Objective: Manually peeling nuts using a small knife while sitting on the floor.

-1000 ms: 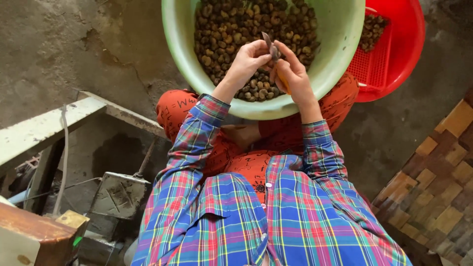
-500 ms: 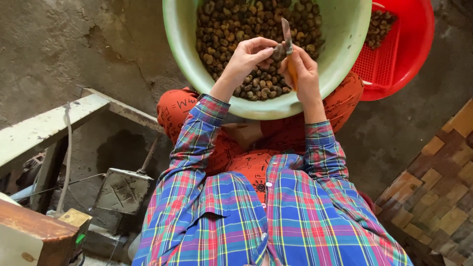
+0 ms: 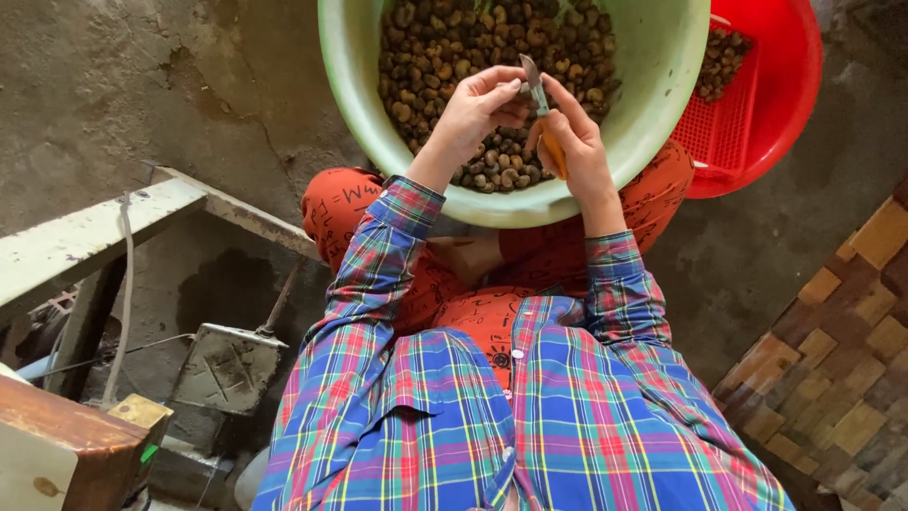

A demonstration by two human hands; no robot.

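Basin [image 3: 653, 114]: pale green, filled with brown and tan nuts [image 3: 454, 47]. Basket [image 3: 766, 95]: bright red. Shirt [image 3: 530, 416]: plaid of blue, red, green, yellow. Trousers [image 3: 473, 317]: orange with dark markings. Knife [image 3: 541, 114]: orange handle, grey blade. Floor [image 3: 142, 85]: grey-brown.

Soft, even daylight, faint shadows, no glare; sharp throughout, slight edge distortion.
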